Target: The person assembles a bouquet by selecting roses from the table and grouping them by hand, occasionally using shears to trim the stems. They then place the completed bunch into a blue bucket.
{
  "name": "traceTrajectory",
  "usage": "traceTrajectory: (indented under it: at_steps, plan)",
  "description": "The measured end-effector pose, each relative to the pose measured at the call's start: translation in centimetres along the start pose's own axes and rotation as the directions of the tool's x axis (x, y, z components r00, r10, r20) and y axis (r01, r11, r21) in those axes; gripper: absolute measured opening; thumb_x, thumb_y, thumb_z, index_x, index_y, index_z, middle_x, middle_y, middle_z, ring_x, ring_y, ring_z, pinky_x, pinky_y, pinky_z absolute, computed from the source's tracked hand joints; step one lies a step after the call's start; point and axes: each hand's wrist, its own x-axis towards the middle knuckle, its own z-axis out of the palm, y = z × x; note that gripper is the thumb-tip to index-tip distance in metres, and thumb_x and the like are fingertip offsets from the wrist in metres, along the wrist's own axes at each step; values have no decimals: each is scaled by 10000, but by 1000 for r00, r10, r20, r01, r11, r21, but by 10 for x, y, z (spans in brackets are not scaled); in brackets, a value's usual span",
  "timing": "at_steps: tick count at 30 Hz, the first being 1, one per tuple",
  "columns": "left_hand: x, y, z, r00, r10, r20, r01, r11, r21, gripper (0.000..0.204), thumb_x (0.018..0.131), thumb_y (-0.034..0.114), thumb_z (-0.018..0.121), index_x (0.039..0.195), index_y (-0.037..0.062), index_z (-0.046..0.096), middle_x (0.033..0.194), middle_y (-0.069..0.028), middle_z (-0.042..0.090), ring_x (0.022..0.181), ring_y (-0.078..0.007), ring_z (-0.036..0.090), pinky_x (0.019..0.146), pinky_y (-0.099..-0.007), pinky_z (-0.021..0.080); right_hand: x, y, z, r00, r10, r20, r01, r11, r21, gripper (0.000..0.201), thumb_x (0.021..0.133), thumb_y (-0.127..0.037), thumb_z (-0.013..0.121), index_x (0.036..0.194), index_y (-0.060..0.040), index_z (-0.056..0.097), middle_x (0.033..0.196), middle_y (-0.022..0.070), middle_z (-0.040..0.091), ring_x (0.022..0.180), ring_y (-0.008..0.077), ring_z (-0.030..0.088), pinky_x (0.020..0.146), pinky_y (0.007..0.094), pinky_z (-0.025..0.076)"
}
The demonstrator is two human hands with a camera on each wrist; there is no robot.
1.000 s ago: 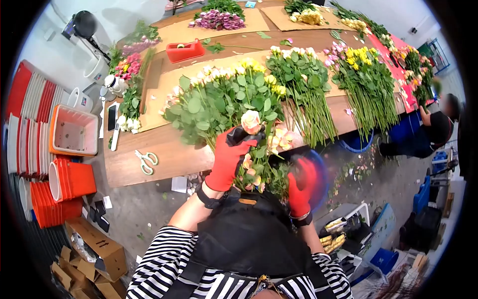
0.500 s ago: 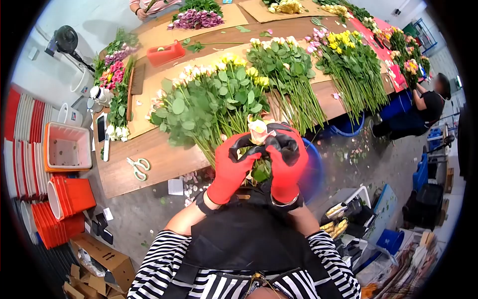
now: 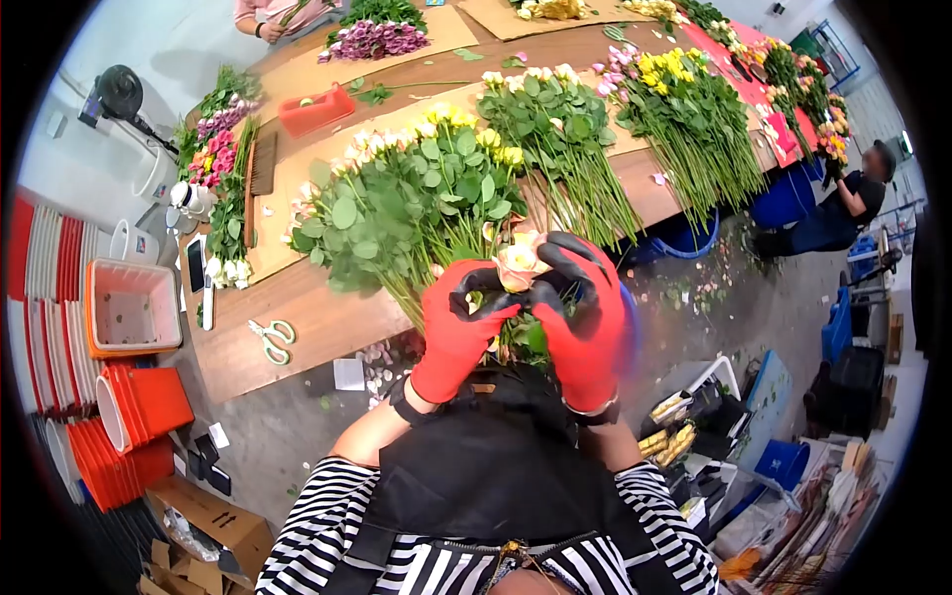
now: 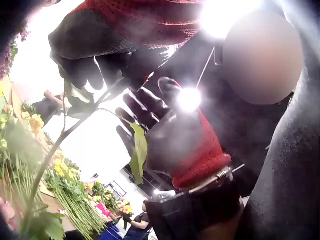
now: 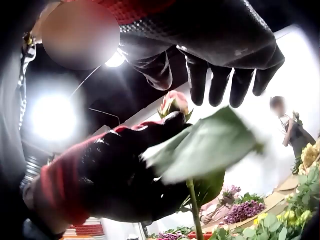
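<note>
In a red glove with black palm, my left hand (image 3: 451, 322) grips a rose stem (image 5: 196, 210) just under the bloom. The peach-pink rose (image 3: 520, 266) faces up between both hands, and a green leaf (image 5: 210, 145) sticks out below it. My right hand (image 3: 587, 322), gloved alike, is raised beside the bloom. Its fingers (image 5: 220, 85) are spread and bent downward, apart from the rose in the right wrist view. More leaves and blooms below the hands are partly hidden against the black apron (image 3: 476, 446).
Bunches of roses (image 3: 397, 208) lie along the wooden table (image 3: 238, 347) ahead. Scissors (image 3: 270, 340), a phone (image 3: 196, 260) and a red tape dispenser (image 3: 315, 111) sit there too. A blue bucket (image 3: 684, 241) stands below its edge. Another person (image 3: 853, 203) works at right; orange crates (image 3: 134, 307) stand left.
My right hand has come up from low on the right to the rose bloom, then its fingers have spread a little away from it. The left hand keeps its grip on the stem.
</note>
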Motion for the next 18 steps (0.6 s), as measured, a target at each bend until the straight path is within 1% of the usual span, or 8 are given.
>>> traceTrajectory:
  at_steps: [1,5,8,10,12,14,16,18]
  plan:
    - [-1,-1,1,1000,27,5,-27,996,82,357,649,-23,798,974,-6,650,938,-78,654,866,-169,616,790,-295,483,1,3,3,998,-52,-24,51,998,-25,374,694,-35,740,1059,-37,658,1110,132,643,1105,322,560,996,422,405]
    - [-6,0,1,999,-25,-47,27,999,44,341,655,-21,787,966,-11,647,900,-67,659,827,-157,618,761,-294,491,-5,11,13,972,-192,-136,185,981,-63,346,671,-7,741,1004,-16,646,1035,131,658,1038,312,594,996,435,406]
    - [-6,-3,-4,980,-197,23,198,965,-170,298,674,-35,757,949,-16,644,871,-55,661,791,-139,615,741,-287,496,-13,14,18,991,-42,-124,80,946,313,317,671,21,722,972,14,624,1035,144,647,1006,292,608,982,418,422]
    - [-4,5,-7,924,-349,156,382,837,-392,261,690,-43,734,932,-18,638,856,-46,661,771,-124,609,730,-278,497,-20,29,22,995,81,-61,-29,801,598,220,747,42,609,966,32,598,1052,161,636,1020,266,604,968,388,438]
    - [0,2,-6,932,-343,115,358,837,-414,258,704,-47,718,939,-15,616,851,-37,647,769,-105,595,734,-262,491,-22,40,17,982,190,-7,-112,608,786,198,783,40,546,975,36,594,1063,165,633,1030,263,602,966,379,441]
    - [2,1,-5,956,-290,33,283,891,-356,283,699,-41,732,950,-14,604,847,-32,638,767,-101,587,732,-257,487,-16,32,7,947,318,57,-266,669,694,225,818,26,485,1009,44,601,1079,155,631,1078,258,585,964,370,444]
    - [-1,8,-2,969,-238,-69,212,939,-269,359,671,-34,782,978,2,600,862,-22,614,790,-109,577,736,-258,486,-7,10,4,980,186,-72,-127,862,491,250,789,5,554,1030,31,615,1087,144,632,1107,251,569,968,371,446]
    - [-2,4,6,979,-147,-143,118,974,-193,389,655,-31,806,985,13,603,877,-21,604,809,-114,573,738,-259,485,-9,8,4,994,30,-108,-7,979,203,300,740,-27,639,1039,3,634,1077,127,637,1115,269,563,987,402,430]
